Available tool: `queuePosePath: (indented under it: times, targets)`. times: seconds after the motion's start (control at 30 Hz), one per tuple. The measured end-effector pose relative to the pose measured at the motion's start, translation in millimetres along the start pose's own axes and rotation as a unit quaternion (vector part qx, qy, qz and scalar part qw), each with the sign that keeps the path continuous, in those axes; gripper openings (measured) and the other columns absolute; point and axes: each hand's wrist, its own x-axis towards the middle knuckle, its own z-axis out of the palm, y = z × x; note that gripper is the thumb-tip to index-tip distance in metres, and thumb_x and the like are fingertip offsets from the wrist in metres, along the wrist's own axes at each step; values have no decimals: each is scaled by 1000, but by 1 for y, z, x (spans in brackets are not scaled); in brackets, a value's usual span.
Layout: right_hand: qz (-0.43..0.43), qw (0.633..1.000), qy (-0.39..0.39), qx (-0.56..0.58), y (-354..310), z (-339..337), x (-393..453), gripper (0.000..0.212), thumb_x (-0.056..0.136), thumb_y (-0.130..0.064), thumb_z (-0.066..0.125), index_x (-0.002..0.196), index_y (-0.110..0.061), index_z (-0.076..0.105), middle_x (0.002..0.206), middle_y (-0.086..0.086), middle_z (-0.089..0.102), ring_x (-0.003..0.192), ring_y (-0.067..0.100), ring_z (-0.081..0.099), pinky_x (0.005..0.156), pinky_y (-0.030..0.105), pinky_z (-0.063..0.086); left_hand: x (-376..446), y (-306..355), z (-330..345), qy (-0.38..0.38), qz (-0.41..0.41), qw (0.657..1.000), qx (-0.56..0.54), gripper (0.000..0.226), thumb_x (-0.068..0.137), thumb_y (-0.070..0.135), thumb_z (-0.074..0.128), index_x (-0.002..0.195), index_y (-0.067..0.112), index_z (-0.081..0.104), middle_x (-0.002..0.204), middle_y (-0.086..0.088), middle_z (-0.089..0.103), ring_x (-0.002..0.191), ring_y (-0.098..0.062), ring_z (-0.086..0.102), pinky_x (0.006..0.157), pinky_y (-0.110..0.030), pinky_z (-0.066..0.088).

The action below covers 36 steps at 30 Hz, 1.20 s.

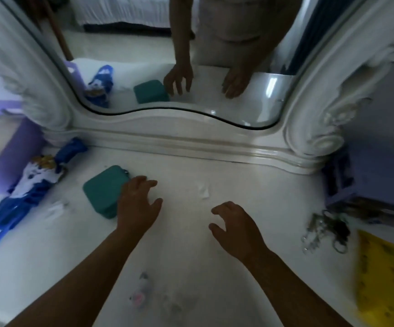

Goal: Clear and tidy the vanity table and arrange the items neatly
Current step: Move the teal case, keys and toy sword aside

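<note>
Surface: a glossy white vanity tabletop (250, 185) with a carved white frame around a curved mirror (191, 55) at its back edge.
Left hand: the left hand (138, 204) hovers palm down over the left-centre of the tabletop, fingers spread and slightly curled, holding nothing; its outer edge is at the right edge of the teal case, and I cannot tell whether they touch.
Right hand: the right hand (234, 226) is held palm down to the right of the left one, well apart from it, fingers loosely curled and gripping nothing.
Teal case: a small teal rounded square zip case (104, 190) lies flat on the tabletop just beside the left hand.
Umbrella: a folded blue and white printed umbrella (28, 192) lies slantwise at the left end of the tabletop, near the teal case.
Keys: a bunch of metal keys and rings (325, 232) lies at the right end, well apart from both hands.
Yellow item: a flat yellow sheet (384, 279), blurred, sits at the right front corner just beside the keys.
Purple items: a lilac container (9, 149) stands behind the umbrella; a lilac box-like piece (380, 175) stands at the far right.
Mirror image: both hands, the teal case and the umbrella show reflected.
</note>
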Motion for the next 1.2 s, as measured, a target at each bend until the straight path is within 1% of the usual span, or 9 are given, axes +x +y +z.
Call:
queuePosePath:
  times: [0.13,0.23,0.3,0.4,0.53,0.87,0.93,1.03,1.2]
  targets:
    - [-41,998,-48,-7,-27,19,16,37,89,-28,55,124,-15,52,129,2,52,119,17,46,97,25,36,6,-48,-27,12,-74,995,66,80,67,46,68,133,12,38,145,-22,27,134,-39,20,110,-54,12]
    - [-73,996,-53,-5,-43,30,21,35,88,-26,56,120,-12,54,123,4,55,116,21,49,95,28,37,16,-73,-39,-95,-135,981,98,105,61,54,74,141,23,14,154,-16,-6,141,-31,-9,112,-49,-8]
    - [-87,994,-59,-9,-53,35,22,35,88,-26,56,120,-13,54,122,3,55,114,20,49,93,26,37,24,-84,-46,-141,-147,978,51,109,56,46,80,140,28,13,153,-16,-2,139,-35,5,113,-50,8]
    - [-114,989,-92,-13,-65,41,16,36,89,-29,54,123,-16,52,124,1,53,113,17,47,91,22,36,27,-88,-54,-141,-126,982,-26,107,46,40,80,135,28,22,137,-15,24,121,-37,36,100,-47,39]
    - [-161,974,-159,-18,-76,45,-1,39,90,-29,52,127,-17,49,129,2,51,118,17,45,96,26,36,13,-85,-53,-111,-115,987,-33,104,41,50,70,132,31,24,129,-12,31,112,-32,42,92,-43,45]
    - [-292,916,-265,-67,-83,69,-36,50,80,-11,54,128,-25,49,139,5,44,119,25,41,95,39,40,-55,-75,-51,-51,-103,991,-68,100,44,45,70,131,34,24,129,-8,30,110,-27,42,86,-38,47]
    - [-326,905,-254,-103,-80,82,-40,45,79,-13,57,122,-25,52,135,6,48,111,27,46,86,38,43,-66,-73,-52,-46,-107,991,-70,100,44,45,71,131,34,24,130,-8,30,110,-26,42,84,-35,46]
    - [-358,902,-190,-150,-71,98,-42,26,67,-20,72,90,-26,61,95,-3,66,78,20,59,61,23,44,-81,-69,-54,-43,-112,990,-79,100,44,45,72,131,34,24,131,-6,29,109,-23,41,81,-31,43]
    - [-267,955,-81,-106,-64,77,-41,17,78,-33,48,89,-25,59,84,-7,66,81,18,56,68,27,42,-91,-55,-56,-38,-89,991,-87,100,45,44,75,131,34,25,130,-6,29,108,-22,42,79,-30,43]
